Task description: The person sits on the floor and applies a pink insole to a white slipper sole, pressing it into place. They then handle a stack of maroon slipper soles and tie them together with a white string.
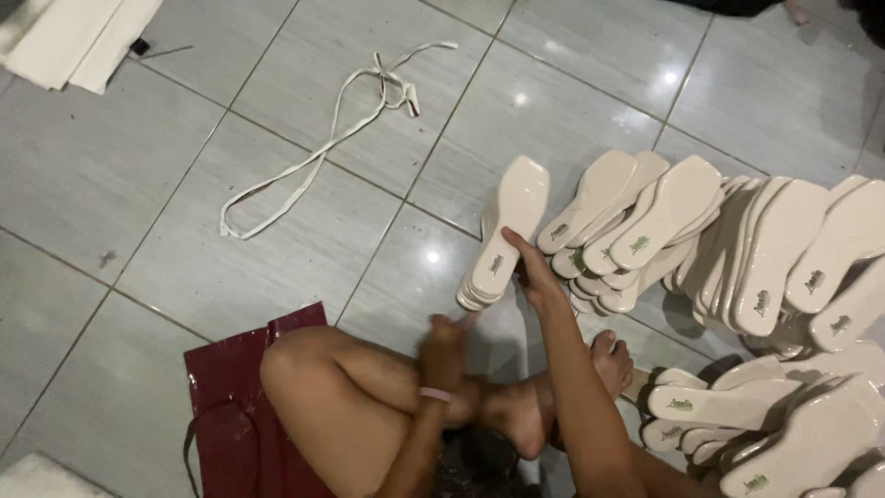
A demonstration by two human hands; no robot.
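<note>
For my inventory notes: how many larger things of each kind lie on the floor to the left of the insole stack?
White strap: 1
Dark red sheet: 1
Pile of pale sheets: 1
White object cut off at the corner: 1
Total: 4

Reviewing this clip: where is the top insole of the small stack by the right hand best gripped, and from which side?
Probably at its narrow heel end, from the person's side: the top insole lies flat, heel toward the right hand, its edges overhanging the stack below.
</note>
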